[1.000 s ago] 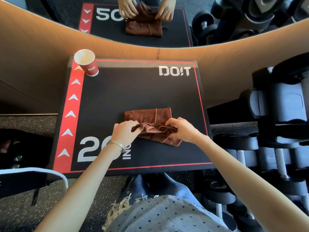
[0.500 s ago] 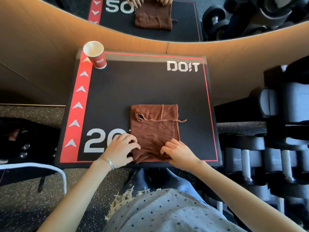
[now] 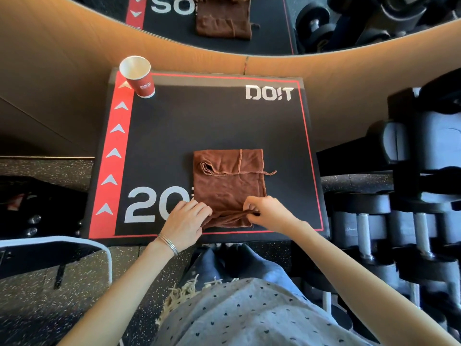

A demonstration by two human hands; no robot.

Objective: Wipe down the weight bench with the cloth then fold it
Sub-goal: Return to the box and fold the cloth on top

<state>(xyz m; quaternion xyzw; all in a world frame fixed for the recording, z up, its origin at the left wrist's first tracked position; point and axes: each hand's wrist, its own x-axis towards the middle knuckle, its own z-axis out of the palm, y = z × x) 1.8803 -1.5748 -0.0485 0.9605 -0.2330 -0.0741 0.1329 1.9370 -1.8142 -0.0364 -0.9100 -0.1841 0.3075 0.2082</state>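
Brown cloth (image 3: 228, 186) lies folded on the bench (image 3: 199, 126); left hand (image 3: 185, 226) and right hand (image 3: 264, 213) pinch its near edge with curled fingers.

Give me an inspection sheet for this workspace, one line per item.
Surface: black bench top with red arrow strip, "DO!T" and "20" printed.
Job's things: brown cloth folded into a rectangle, lying on the near half; near edge bunched.
Clutter: red paper cup upright on the far-left corner.
Grips: left hand holds the cloth's near-left corner; right hand pinches its near edge.
Cables: nothing seen.
Surroundings: dumbbells racked to the right; mirror ahead; speckled floor below.
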